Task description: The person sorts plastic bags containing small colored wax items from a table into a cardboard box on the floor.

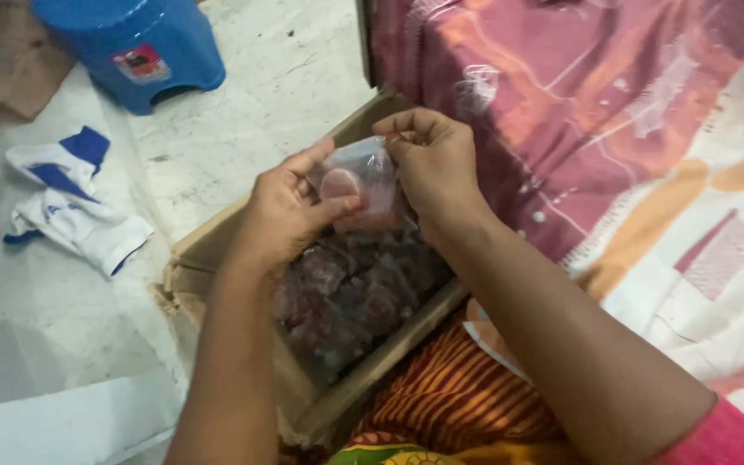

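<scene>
Two bare hands meet over an open brown cardboard box (217, 245) on a pale floor (251, 95). At the far left of the floor lies a crumpled white and blue cloth (66, 202), and above it, near the top edge, stands a blue plastic stool (131, 43) with a small sticker on its side. Moving right, the left hand (290, 215) is closed on a small clear plastic packet (359, 181) holding a round pinkish-red piece, with its thumb pressed across the front of the packet. The packet hangs just above the box, which is filled with many similar small clear packets of dark red contents (350, 297). The right hand (432, 164) pinches the packet's upper right edge between thumb and fingertips, fingers curled tight. Below the forearms an orange and brown striped fabric (458, 396) shows, just beside the box's near wall. Farther right a bed covered with a pink, orange and white patterned sheet (647, 155) fills the frame.
</scene>
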